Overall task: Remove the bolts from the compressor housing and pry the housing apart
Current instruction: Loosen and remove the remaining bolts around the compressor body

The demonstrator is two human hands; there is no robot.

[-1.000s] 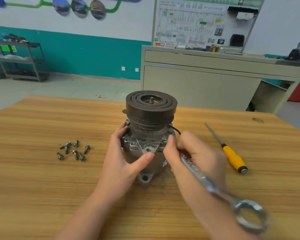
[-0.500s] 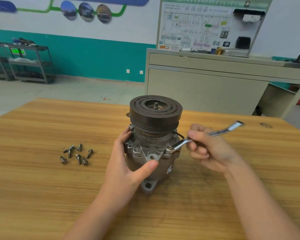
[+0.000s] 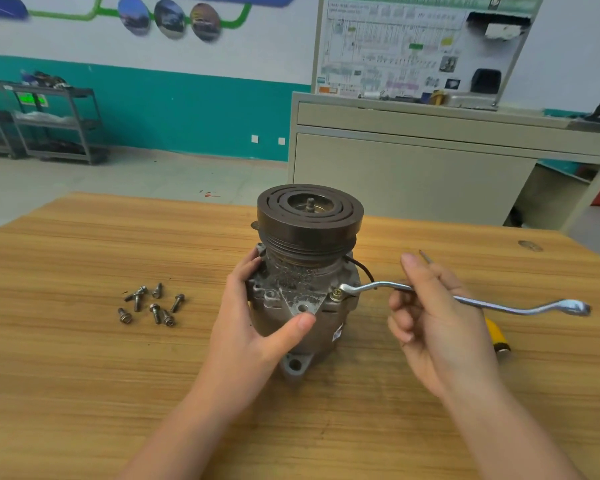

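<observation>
From the head camera, the compressor (image 3: 305,271) stands mid-counter (image 3: 84,375), gripped by the left hand (image 3: 253,327). The right hand (image 3: 437,320) holds a wrench (image 3: 371,288) on a bolt (image 3: 335,294) at its 3 o'clock. Loose bolts (image 3: 151,304) lie at 9 o'clock; prying remains.

Head view, downward over table (image 3: 84,375)

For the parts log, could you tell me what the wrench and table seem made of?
Wrench: apparently polished steel, judging by its bright silvery glints. Table: wood or wood-look laminate, given its matte tan surface with streaky grain.
</observation>
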